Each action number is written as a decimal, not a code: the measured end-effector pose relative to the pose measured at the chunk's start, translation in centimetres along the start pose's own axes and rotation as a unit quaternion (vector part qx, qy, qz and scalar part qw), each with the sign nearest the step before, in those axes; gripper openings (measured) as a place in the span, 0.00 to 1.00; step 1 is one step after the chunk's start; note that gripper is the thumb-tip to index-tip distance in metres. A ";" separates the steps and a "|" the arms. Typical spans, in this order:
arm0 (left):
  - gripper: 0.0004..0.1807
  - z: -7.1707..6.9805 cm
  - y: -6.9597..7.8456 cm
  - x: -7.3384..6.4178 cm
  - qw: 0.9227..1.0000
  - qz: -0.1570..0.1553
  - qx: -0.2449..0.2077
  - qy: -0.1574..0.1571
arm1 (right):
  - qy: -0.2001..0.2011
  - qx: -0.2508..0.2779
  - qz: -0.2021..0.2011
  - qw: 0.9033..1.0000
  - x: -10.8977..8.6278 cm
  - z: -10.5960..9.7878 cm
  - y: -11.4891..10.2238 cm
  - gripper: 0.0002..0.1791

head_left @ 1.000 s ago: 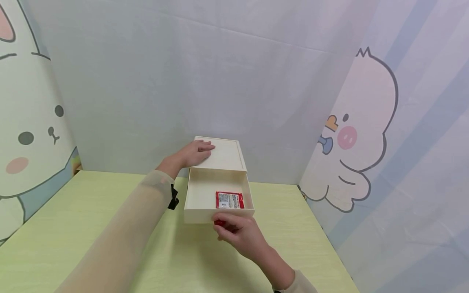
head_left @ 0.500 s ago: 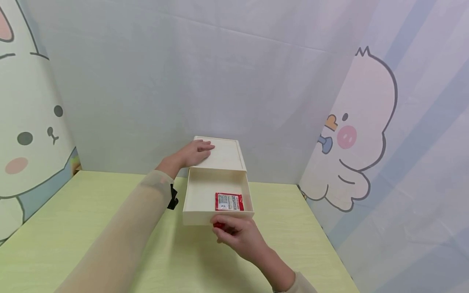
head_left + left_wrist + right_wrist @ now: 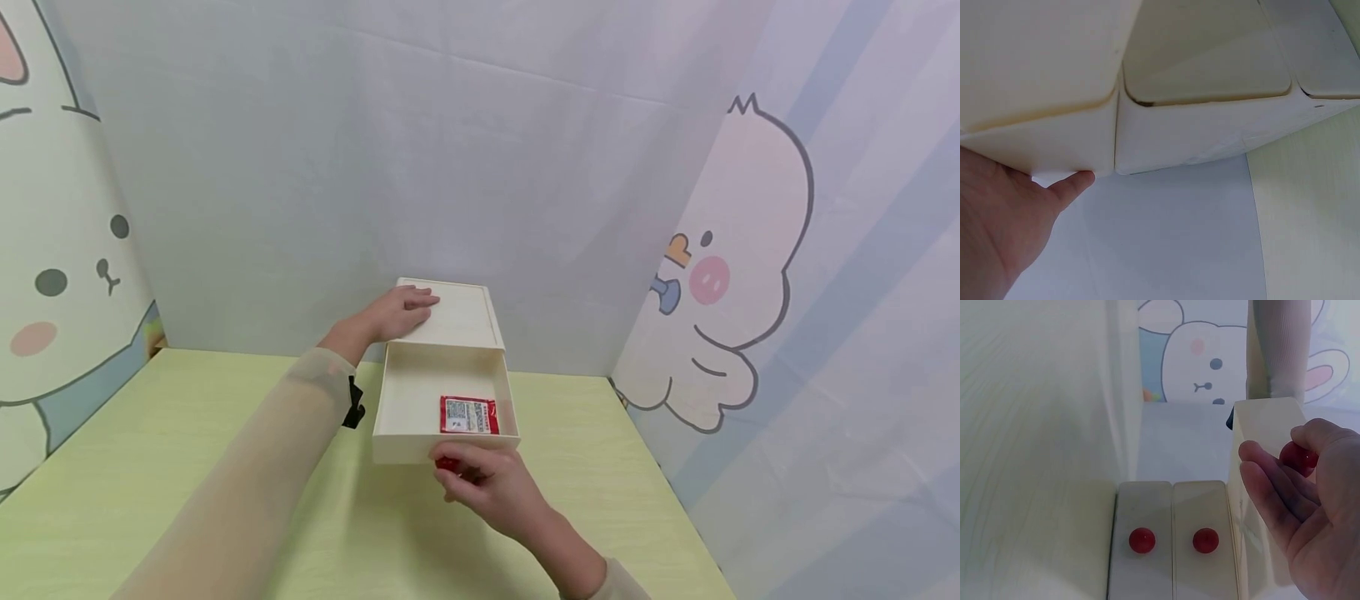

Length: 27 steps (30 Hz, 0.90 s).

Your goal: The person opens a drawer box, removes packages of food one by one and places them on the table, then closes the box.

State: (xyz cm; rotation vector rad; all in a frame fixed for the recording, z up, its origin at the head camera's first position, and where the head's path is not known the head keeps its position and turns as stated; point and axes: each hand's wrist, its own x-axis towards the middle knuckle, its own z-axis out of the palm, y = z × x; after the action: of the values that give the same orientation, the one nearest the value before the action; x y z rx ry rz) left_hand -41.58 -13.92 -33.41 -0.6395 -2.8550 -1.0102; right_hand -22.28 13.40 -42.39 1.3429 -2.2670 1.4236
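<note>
A small cream cabinet (image 3: 467, 315) stands near the back of the table, its top drawer (image 3: 397, 451) pulled out towards me. Inside that drawer, near the front right, lies a flat red-and-white packet (image 3: 468, 415) with printed text. My left hand (image 3: 390, 315) rests on the cabinet's top at the left edge, fingers laid out. The left wrist view shows part of this hand (image 3: 1007, 215) against the cabinet. With curled fingers my right hand (image 3: 491, 485) grips the red round knob (image 3: 1297, 459) on the drawer's front.
Below the pulled-out drawer, two more drawers sit closed, with a red knob (image 3: 1142, 540) and another red knob (image 3: 1205, 540). The pale yellow-green table (image 3: 645, 500) extends around the cabinet. Behind hangs a grey curtain (image 3: 285, 183) with cartoon animals at the sides.
The top drawer has come slightly further out towards me, with my right hand on its knob and the packet inside. My left hand stays on the cabinet top.
</note>
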 end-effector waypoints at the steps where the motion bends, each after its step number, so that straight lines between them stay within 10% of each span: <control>1: 0.29 0.0 0.0 0.0 1.000 0.000 0.000 0.001 | -0.006 0.002 0.004 1.000 0.0 -0.1 -0.1 0.13; 18: 0.30 -0.2 -0.4 0.2 1.000 0.011 0.015 -0.002 | -0.123 -0.126 0.011 0.984 5.5 -8.0 -7.2 0.03; 27: 0.30 -0.3 -0.3 0.1 1.000 0.003 0.000 -0.004 | -0.307 -0.229 0.112 0.917 13.7 -10.5 -8.3 0.07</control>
State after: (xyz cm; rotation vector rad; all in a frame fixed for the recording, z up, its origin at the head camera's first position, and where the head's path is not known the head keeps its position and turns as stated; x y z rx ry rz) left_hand -41.85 -14.28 -33.38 -0.6526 -2.8588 -1.0098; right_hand -27.54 12.05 -23.99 1.5428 -2.9648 0.4491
